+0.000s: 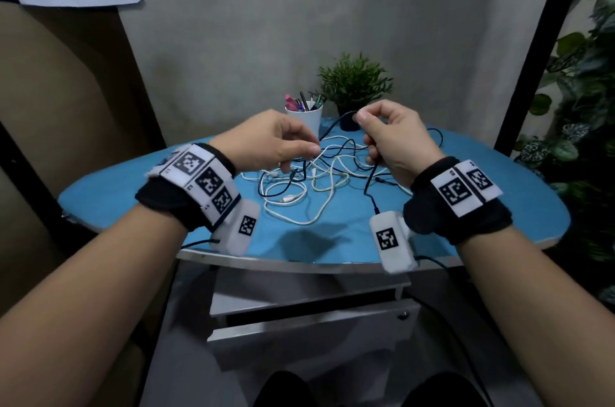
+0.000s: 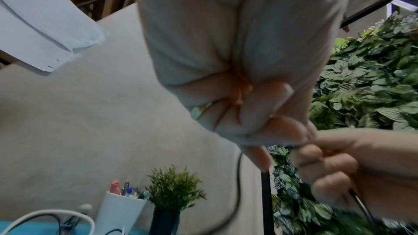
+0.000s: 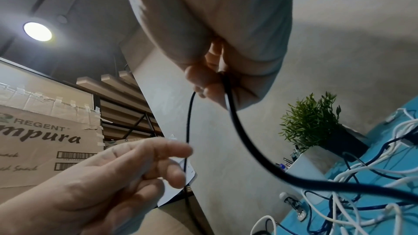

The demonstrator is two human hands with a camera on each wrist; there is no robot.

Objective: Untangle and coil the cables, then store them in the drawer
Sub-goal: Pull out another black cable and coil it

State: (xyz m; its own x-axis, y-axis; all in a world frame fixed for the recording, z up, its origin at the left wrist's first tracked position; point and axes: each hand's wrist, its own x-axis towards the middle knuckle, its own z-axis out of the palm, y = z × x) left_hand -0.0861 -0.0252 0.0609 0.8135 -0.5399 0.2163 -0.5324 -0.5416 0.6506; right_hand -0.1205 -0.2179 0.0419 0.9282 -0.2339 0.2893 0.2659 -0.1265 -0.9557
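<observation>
Both hands hover over the blue tabletop (image 1: 499, 223): right hand (image 1: 396, 137) pinches the thin black cable (image 1: 371, 180), which hangs downward from its grip. Left hand (image 1: 276, 140) pinches the same cable beside it; white cables (image 1: 299, 203) lie tangled beneath in loose round loops.

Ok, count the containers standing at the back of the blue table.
2. The white pen cup stands at the back of the table, and the dark plant pot sits just right of it. Something smaller may be hidden behind them.
</observation>
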